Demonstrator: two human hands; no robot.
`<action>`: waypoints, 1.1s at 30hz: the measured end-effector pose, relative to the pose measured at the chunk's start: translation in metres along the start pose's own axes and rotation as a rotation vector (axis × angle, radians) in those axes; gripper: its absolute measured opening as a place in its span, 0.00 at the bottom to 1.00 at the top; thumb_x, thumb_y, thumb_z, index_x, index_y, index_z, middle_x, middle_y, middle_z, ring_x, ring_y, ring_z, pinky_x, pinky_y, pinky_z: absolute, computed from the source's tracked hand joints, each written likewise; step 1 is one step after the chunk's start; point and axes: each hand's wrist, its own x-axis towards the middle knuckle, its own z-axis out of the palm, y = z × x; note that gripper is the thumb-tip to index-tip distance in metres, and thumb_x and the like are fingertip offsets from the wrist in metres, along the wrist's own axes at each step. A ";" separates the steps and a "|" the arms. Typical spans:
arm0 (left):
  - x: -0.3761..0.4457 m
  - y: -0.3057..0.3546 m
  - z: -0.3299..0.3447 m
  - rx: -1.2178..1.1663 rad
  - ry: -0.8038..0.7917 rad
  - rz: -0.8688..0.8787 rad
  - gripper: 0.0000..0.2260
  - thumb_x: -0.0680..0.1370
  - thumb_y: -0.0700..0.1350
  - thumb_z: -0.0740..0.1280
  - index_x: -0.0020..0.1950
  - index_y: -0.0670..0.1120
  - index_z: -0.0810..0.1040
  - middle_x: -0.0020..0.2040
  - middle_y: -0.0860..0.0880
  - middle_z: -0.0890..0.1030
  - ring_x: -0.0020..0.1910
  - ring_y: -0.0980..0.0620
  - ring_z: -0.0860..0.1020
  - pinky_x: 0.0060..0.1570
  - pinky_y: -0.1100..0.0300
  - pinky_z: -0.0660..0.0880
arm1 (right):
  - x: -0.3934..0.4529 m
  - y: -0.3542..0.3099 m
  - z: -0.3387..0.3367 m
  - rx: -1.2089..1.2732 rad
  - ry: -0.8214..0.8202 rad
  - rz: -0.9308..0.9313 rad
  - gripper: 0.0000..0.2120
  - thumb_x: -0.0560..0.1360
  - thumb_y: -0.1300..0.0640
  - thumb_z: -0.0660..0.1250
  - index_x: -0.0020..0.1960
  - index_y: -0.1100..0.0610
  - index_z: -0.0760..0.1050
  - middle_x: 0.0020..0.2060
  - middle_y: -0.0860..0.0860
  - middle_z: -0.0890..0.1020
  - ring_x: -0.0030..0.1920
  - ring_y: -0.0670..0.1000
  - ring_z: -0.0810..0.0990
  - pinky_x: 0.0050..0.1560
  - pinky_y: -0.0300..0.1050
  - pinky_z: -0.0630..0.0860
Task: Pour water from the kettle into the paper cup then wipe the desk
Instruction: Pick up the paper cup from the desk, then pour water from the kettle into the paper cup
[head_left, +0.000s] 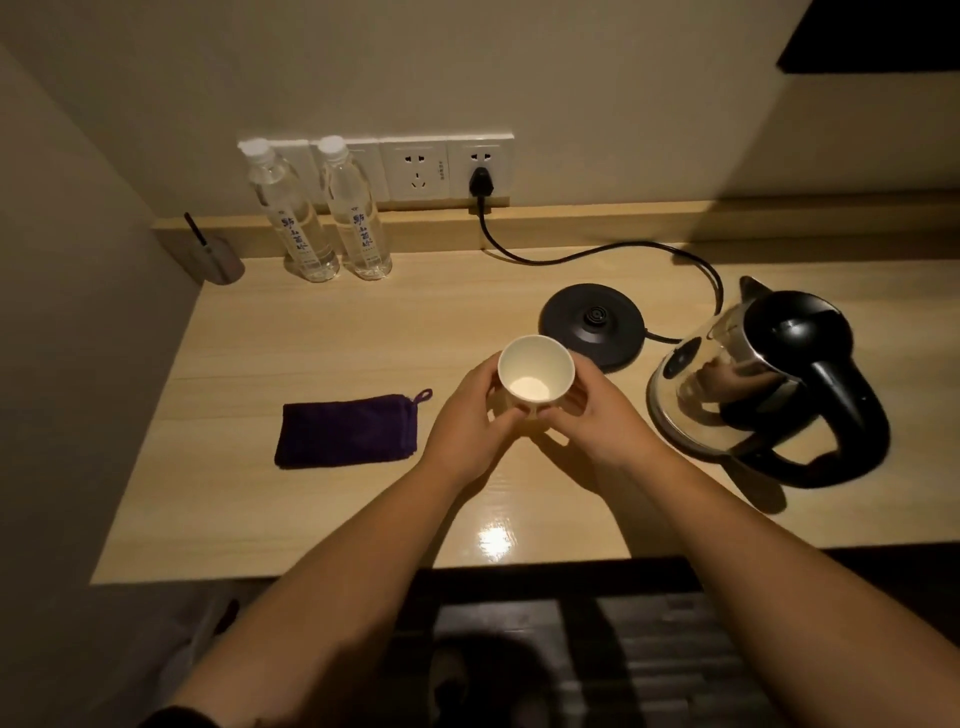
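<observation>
Two hands close around a white paper cup (535, 375) at the middle of a pale wood surface (322, 343), the left hand (470, 426) and right hand (597, 423) each cupping a side with the thumbs meeting at its near wall, apparently to steady and position the light, empty-looking cup before any water goes in. The glass kettle (748, 374) stands off its round black base (592, 322), just to the right of the cup and within easy reach of the right hand, its black handle turned toward the person (a placement that suits a quick pour). A folded purple cloth (347, 431) lies flat to the left of the cup, likely kept ready for wiping. Two sealed water bottles (322, 218) stand against the wall, well apart from the work.
</observation>
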 end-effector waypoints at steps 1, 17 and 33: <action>-0.007 0.000 0.005 -0.005 -0.001 -0.015 0.29 0.75 0.48 0.71 0.73 0.58 0.64 0.69 0.55 0.70 0.64 0.58 0.70 0.58 0.61 0.68 | -0.007 0.003 0.000 0.007 -0.008 0.011 0.37 0.71 0.56 0.75 0.74 0.44 0.61 0.68 0.44 0.71 0.68 0.48 0.69 0.68 0.50 0.68; -0.043 0.009 0.045 -0.164 -0.010 -0.147 0.42 0.68 0.50 0.77 0.73 0.68 0.56 0.68 0.61 0.71 0.66 0.57 0.70 0.64 0.49 0.72 | -0.041 0.030 -0.002 0.061 0.012 0.070 0.32 0.74 0.52 0.70 0.73 0.41 0.60 0.69 0.45 0.71 0.68 0.48 0.69 0.62 0.46 0.71; -0.039 0.014 0.043 -0.250 -0.089 -0.126 0.40 0.71 0.38 0.76 0.74 0.60 0.59 0.61 0.58 0.72 0.57 0.58 0.73 0.43 0.72 0.74 | -0.134 -0.007 -0.099 -0.533 0.947 -0.373 0.19 0.74 0.58 0.65 0.64 0.59 0.73 0.60 0.57 0.74 0.61 0.53 0.70 0.61 0.48 0.70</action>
